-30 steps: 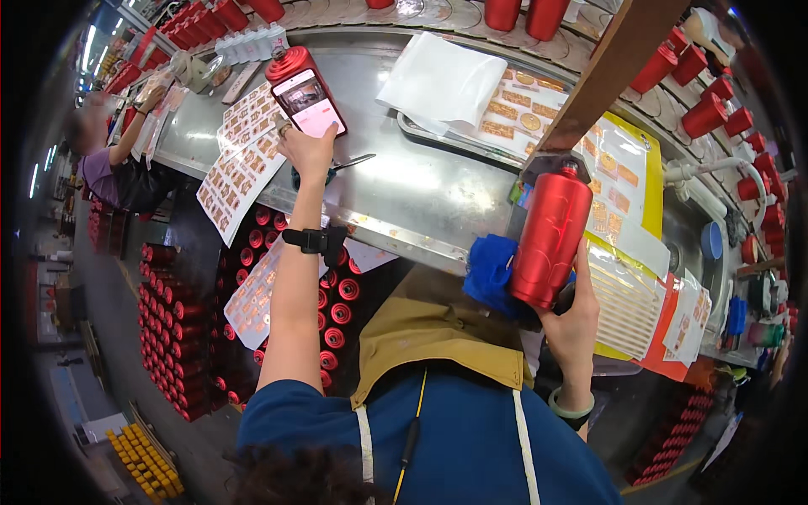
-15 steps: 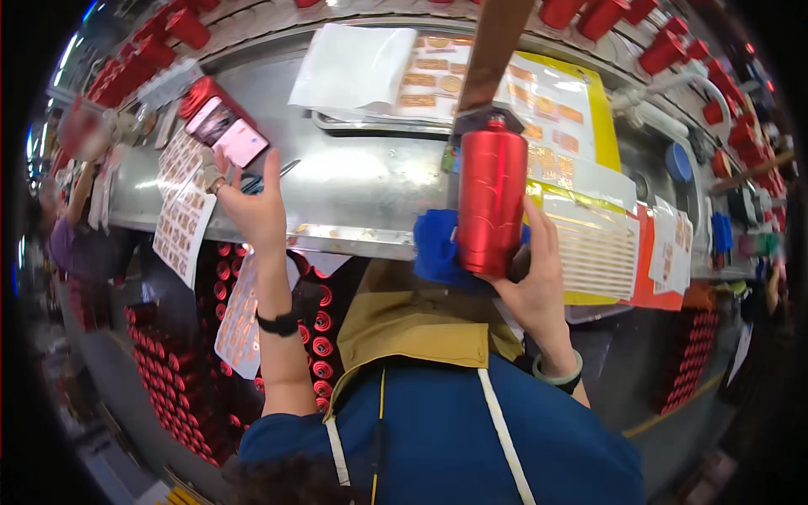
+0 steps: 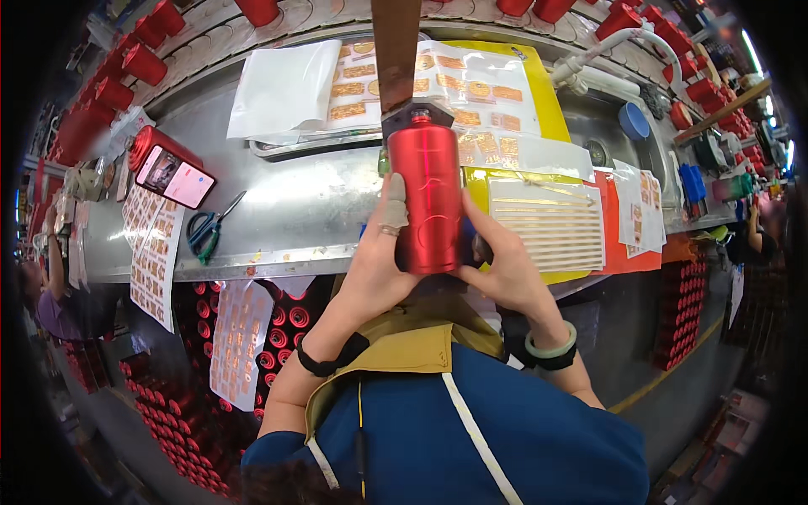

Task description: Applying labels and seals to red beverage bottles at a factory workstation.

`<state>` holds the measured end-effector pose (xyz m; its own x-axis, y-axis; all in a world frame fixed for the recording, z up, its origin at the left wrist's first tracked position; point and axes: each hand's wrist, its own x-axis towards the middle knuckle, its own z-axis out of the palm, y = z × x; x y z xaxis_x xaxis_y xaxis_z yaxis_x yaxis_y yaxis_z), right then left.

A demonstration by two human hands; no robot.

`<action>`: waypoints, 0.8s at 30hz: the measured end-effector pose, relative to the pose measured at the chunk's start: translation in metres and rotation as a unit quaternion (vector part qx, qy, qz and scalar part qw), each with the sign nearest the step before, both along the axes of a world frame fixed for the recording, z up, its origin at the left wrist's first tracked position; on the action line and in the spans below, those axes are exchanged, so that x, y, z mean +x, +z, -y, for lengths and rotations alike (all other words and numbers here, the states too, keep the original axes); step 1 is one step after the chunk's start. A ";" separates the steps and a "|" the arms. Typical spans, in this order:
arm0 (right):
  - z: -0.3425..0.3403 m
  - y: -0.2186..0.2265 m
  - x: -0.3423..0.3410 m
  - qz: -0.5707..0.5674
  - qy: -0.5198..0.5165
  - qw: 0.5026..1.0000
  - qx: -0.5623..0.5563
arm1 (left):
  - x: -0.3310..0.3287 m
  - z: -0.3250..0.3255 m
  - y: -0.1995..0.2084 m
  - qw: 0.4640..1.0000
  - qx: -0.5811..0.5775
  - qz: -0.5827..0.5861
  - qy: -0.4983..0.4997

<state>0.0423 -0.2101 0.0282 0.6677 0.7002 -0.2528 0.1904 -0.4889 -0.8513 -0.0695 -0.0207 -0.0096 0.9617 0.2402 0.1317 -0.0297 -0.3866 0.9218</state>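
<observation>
A shiny red metal bottle (image 3: 427, 198) with a narrow dark neck stands between my hands. It looks upright, and curved line marks show on its side. My left hand (image 3: 374, 265) presses against its left side, a pale wrap around one finger. Against the right side rests my right hand (image 3: 509, 268), with its thumb near the bottle's base. Behind the bottle's neck, a dark holder (image 3: 417, 112) sits at the end of a brown bar (image 3: 396, 50). Whether the neck touches this holder I cannot tell.
Decal sheets (image 3: 480, 93) lie beyond the bottle, by a white sheet (image 3: 282, 88). At left are a phone (image 3: 175, 177) leaning on another red bottle, and green-handled scissors (image 3: 204, 236). A striped sheet (image 3: 547, 223) and blue bowl (image 3: 633, 122) are at right. Red bottles fill a far conveyor.
My left hand has moved right, away from the phone and scissors, onto the bottle's left side. My right hand stays on the bottle. The whole view has shifted a little.
</observation>
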 end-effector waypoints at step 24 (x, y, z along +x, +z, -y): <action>0.009 -0.046 0.207 0.420 0.106 0.891 -0.137 | 0.002 0.000 0.004 0.991 0.130 0.032 -0.018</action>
<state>0.2496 -0.2188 -0.0181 0.5616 0.8222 0.0926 0.8170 -0.5334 -0.2192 -0.0672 -0.0207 -0.0061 0.9567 0.1556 0.2460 -0.1035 -0.6081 0.7871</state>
